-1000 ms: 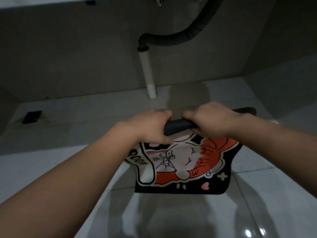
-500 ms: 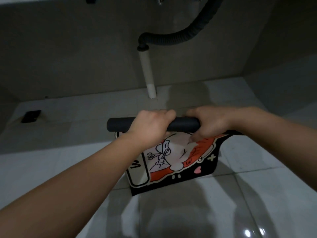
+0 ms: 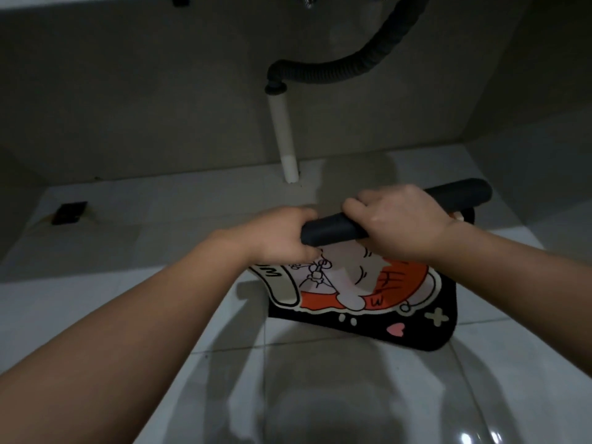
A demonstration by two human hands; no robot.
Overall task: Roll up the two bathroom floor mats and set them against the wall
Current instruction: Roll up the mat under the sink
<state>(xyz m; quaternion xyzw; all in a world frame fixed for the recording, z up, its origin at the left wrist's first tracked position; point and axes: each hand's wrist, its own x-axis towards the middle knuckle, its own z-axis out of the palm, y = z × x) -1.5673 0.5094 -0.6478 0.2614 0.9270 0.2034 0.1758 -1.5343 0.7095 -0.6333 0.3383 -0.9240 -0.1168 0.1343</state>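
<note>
While both hands (image 3: 346,232) grip, mat (image 3: 358,293) swung rightward.

Left hand (image 3: 282,235) covers the left end of the rolled mat (image 3: 336,230); right hand (image 3: 397,222) hides its middle. Cartoon print partly covered by both hands, lettering under the left wrist unreadable. Grey drain hose (image 3: 336,70) cut off at top edge. Both forearms run out of frame. Dark floor drain (image 3: 69,213) too dim for detail.
</note>
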